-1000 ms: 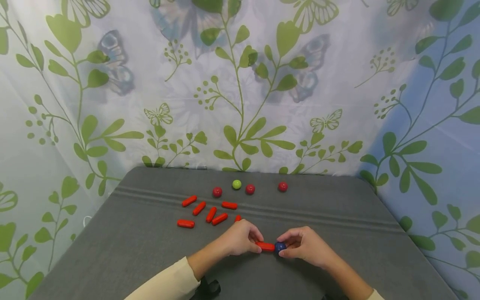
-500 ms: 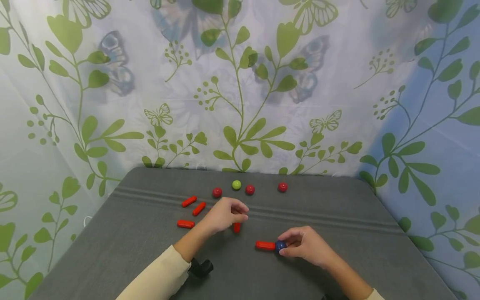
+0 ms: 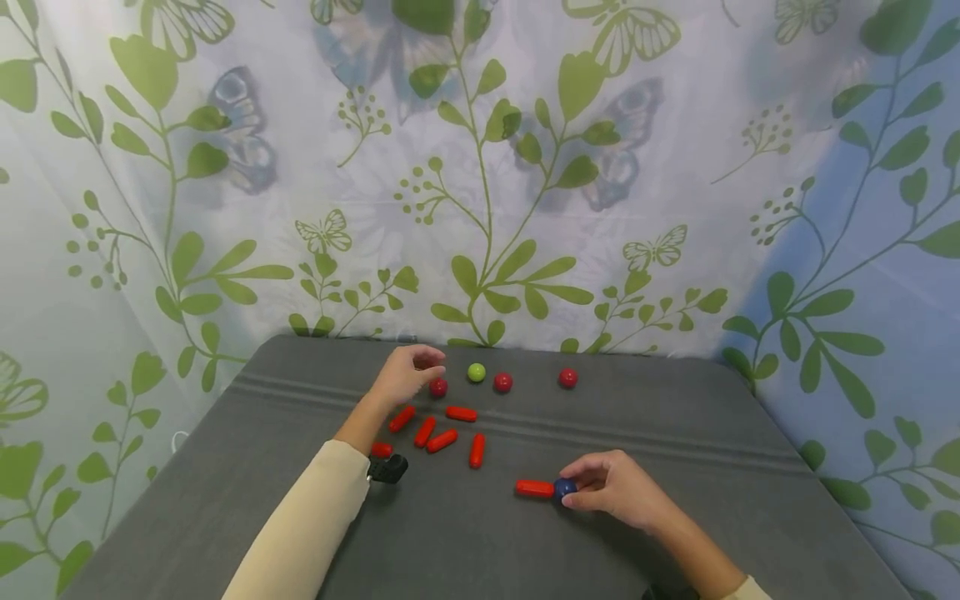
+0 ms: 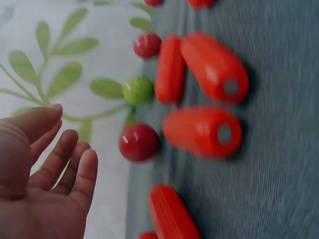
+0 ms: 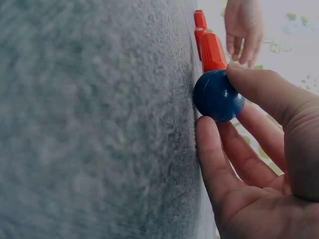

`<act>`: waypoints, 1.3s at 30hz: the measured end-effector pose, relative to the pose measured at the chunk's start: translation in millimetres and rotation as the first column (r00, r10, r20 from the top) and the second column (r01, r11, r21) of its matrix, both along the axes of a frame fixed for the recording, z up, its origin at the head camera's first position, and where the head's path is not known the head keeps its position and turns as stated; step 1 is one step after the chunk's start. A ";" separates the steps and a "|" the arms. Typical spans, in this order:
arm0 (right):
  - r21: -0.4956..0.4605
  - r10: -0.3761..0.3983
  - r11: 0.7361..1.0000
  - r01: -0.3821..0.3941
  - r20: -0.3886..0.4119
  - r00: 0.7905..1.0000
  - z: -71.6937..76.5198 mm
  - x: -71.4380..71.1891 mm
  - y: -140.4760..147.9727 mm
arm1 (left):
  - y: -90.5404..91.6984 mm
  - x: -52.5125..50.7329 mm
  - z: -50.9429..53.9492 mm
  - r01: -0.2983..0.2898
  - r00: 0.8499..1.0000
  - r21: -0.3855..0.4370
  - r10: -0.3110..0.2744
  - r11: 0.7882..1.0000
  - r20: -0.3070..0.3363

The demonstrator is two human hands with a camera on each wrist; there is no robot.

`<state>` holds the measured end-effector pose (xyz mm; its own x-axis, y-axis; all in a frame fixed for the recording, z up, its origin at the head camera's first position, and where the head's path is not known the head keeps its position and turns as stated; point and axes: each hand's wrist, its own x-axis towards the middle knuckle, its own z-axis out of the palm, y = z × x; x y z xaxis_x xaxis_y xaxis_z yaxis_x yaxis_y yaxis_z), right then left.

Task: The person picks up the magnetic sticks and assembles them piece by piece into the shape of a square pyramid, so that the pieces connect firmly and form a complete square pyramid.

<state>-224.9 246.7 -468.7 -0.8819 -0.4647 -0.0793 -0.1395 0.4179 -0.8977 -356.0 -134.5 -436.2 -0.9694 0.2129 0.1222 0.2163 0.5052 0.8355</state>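
Observation:
My right hand (image 3: pixel 618 492) pinches a dark blue ball (image 3: pixel 565 489) resting on the grey table, the thumb and fingers around it in the right wrist view. Against the ball's left side lies a red stick (image 3: pixel 535 489), end-on to it. My left hand (image 3: pixel 406 376) is over the table's far left part, beside a red ball (image 3: pixel 438 387); the left wrist view shows its fingers loosely bent with nothing between them. Below it several red sticks lie scattered, such as one (image 3: pixel 477 451) lying lengthwise and another (image 3: pixel 461 413) behind it.
Toward the table's far edge sit a green ball (image 3: pixel 476 372), a red ball (image 3: pixel 503 382) and another red ball (image 3: pixel 567 377). A patterned curtain (image 3: pixel 510 208) hangs behind the table (image 3: pixel 675 408). The left forearm covers part of a red stick (image 3: pixel 382 450).
My left hand has left the red stick by the blue ball and moved far up and left, past the scattered sticks. My right hand has stayed on the blue ball.

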 end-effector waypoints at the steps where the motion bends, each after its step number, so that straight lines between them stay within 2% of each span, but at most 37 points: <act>1: 0.002 -0.001 1.000 0.001 -0.002 1.000 0.0 -0.4 0.2 | -1.8 -3.4 -1.5 0.000 1.000 -0.029 0.000 1.000 0.004; 5: 0.002 -0.001 1.000 0.001 -0.003 1.000 0.0 -1.4 0.1 | -7.5 -14.8 -11.5 0.034 0.999 -0.147 -0.029 0.989 0.039; 9: 0.002 0.000 1.000 0.000 -0.002 1.000 0.1 -1.6 -0.6 | -9.1 -21.9 -21.8 0.083 0.995 -0.202 -0.068 0.976 0.079; 14: 0.008 0.005 1.000 -0.005 -0.004 1.000 0.0 -0.9 -1.1 | -8.9 -24.9 -27.5 0.096 0.990 -0.187 -0.075 0.978 0.116; 21: -0.001 0.005 1.000 -0.005 -0.010 1.000 -0.6 -1.1 0.1 | -10.1 -26.4 -28.6 0.088 0.988 -0.173 -0.064 0.981 0.137; 31: 0.004 0.014 1.000 -0.014 -0.010 1.000 -3.0 -1.8 2.9 | -8.1 -26.6 -28.0 0.088 0.991 -0.214 -0.064 0.973 0.116; 39: 0.027 0.015 1.000 -0.015 -0.007 1.000 -4.1 -2.3 3.3 | 0.4 -17.7 -24.3 0.086 0.993 -0.159 -0.072 0.984 0.093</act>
